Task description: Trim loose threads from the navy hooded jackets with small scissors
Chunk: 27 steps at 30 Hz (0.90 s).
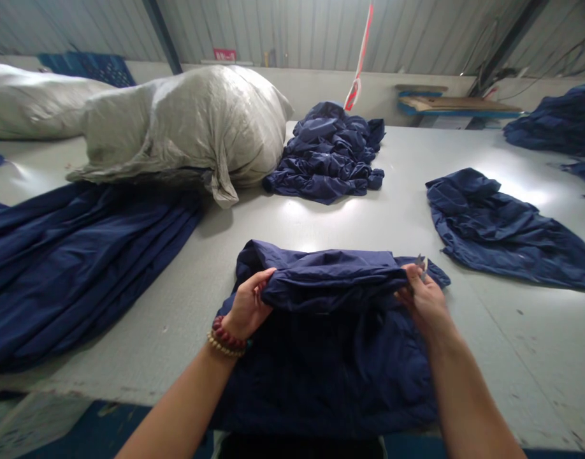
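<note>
Beyond the held navy garment [333, 344], a red sign [225, 55] is unreadable.

Bare forearms [182, 408] reach forward, well apart. Left hand [248, 307] and right hand [425, 298] pinch — roughly level.

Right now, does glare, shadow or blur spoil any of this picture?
Head view: glare whitens patches of the pale table; head view: the lower part of the navy garment goes very dark, its folds hard to read; head view: the small tool in the right hand looks soft-edged.
</note>
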Each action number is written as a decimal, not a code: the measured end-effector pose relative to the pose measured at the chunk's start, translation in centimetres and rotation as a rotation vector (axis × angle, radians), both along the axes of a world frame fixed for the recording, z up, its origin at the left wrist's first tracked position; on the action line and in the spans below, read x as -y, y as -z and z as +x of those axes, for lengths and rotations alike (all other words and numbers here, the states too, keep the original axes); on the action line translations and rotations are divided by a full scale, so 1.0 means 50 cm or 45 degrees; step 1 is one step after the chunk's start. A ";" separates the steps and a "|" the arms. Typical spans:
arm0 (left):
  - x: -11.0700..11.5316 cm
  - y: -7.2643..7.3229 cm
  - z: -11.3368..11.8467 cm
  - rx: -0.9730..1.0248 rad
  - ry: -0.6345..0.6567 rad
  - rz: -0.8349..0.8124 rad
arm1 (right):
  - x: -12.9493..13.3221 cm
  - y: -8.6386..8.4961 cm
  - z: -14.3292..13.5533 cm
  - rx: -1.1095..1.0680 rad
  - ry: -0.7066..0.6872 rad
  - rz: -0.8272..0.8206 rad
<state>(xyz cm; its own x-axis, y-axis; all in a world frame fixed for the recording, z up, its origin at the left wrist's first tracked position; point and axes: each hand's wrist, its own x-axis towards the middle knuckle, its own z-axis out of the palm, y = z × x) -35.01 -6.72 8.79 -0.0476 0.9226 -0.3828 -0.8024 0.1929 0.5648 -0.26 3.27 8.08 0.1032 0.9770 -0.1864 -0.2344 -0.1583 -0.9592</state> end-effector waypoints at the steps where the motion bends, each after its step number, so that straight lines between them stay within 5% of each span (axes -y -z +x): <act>1: 0.006 -0.002 -0.002 -0.028 0.002 0.024 | 0.011 -0.005 0.006 0.006 -0.007 -0.007; 6: 0.020 0.000 -0.018 0.011 -0.023 0.156 | 0.053 -0.044 0.022 -0.101 -0.195 -0.099; 13: -0.004 0.026 -0.029 0.323 -0.134 0.083 | 0.057 -0.070 0.008 -0.513 -0.467 -0.254; 27: -0.092 0.034 -0.032 0.653 -0.346 0.066 | -0.026 -0.107 -0.070 -1.159 -0.339 -0.477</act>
<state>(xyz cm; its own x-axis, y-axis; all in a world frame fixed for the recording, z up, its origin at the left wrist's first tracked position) -36.60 -2.11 7.07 -0.1055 0.9214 -0.3740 -0.9927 -0.0756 0.0938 -3.78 4.56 13.41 -0.4425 0.8103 -0.3843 -0.7635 -0.5652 -0.3125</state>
